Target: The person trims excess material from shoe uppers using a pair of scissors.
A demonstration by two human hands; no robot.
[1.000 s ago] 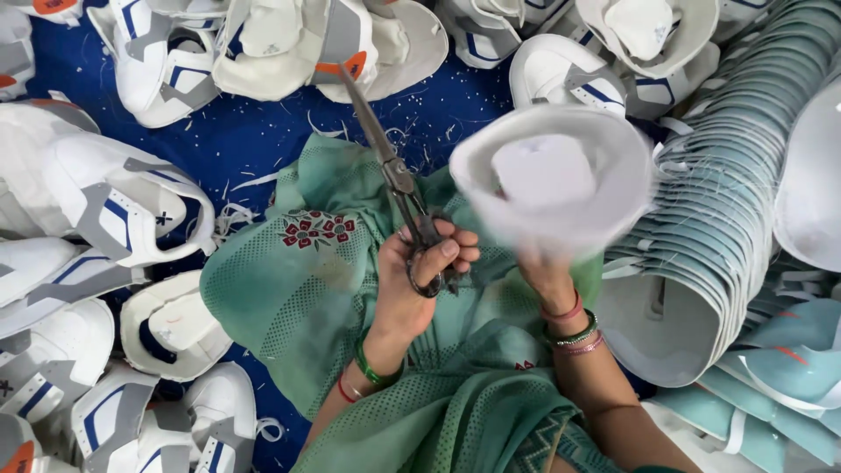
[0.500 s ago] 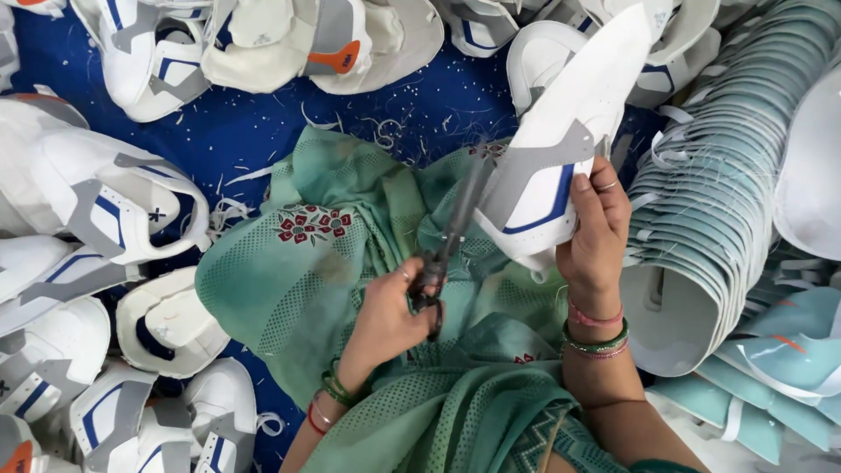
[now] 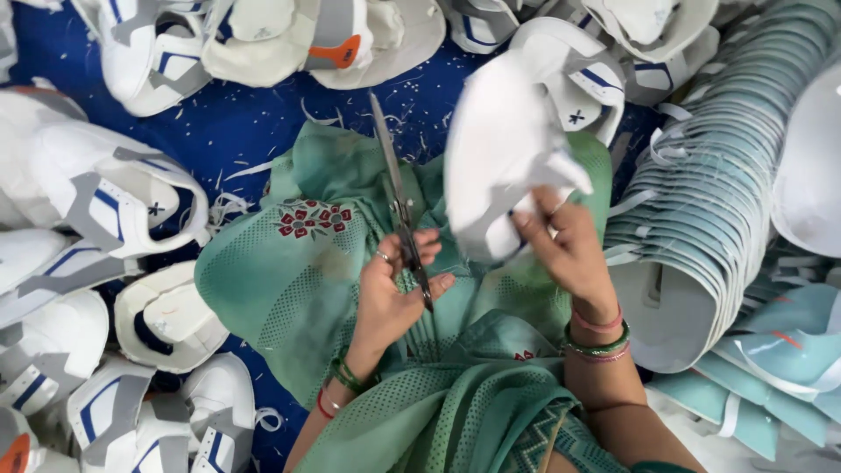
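My left hand (image 3: 394,293) grips a pair of long metal scissors (image 3: 394,188), blades closed and pointing away from me over my green patterned lap cloth (image 3: 289,271). My right hand (image 3: 569,250) holds up a white shoe upper (image 3: 504,153) by its lower edge, just right of the scissors. The piece is blurred; its pale inner side faces me. Both wrists wear bangles.
White shoe uppers with blue and grey trim (image 3: 114,206) lie heaped on the blue floor sheet (image 3: 254,123) at left and along the top. A long nested stack of pale teal pieces (image 3: 710,201) curves along the right. Thread scraps litter the sheet.
The shoe upper has been turned in my right hand, from showing its blue-trimmed side to its white inner side. The scissors swung from leaning right to pointing up and slightly left.
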